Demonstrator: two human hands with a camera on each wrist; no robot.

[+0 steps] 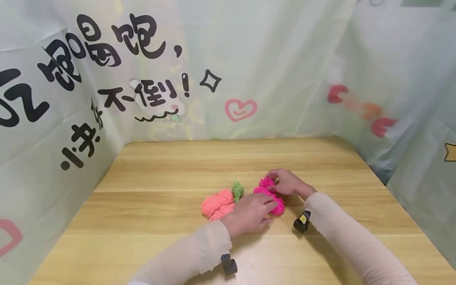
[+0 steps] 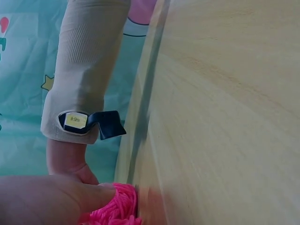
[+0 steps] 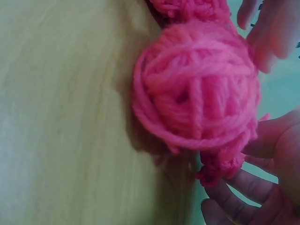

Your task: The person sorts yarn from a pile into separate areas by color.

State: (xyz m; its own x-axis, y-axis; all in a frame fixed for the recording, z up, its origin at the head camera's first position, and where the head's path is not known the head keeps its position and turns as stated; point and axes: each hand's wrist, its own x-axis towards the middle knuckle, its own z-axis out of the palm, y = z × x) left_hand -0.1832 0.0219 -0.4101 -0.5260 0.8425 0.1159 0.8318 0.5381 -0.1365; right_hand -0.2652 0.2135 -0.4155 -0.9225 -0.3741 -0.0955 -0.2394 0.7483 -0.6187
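my right hand (image 1: 287,183) is pinching pink yarn (image 3: 197,93) on the tabletop (image 1: 160,166) | my left hand (image 1: 251,211) is resting loosely against it | only head view is showing coral yarn (image 1: 215,204), green yarn (image 1: 238,191)

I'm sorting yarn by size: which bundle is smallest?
The green ball, between the coral yarn and the pink yarn; both of those are visibly bulkier.

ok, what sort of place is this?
Probably a makeshift recording booth: a wood-grain table, creased printed sheeting hung along its left, back and right sides, and a small black device at the right wrist, likely a camera.
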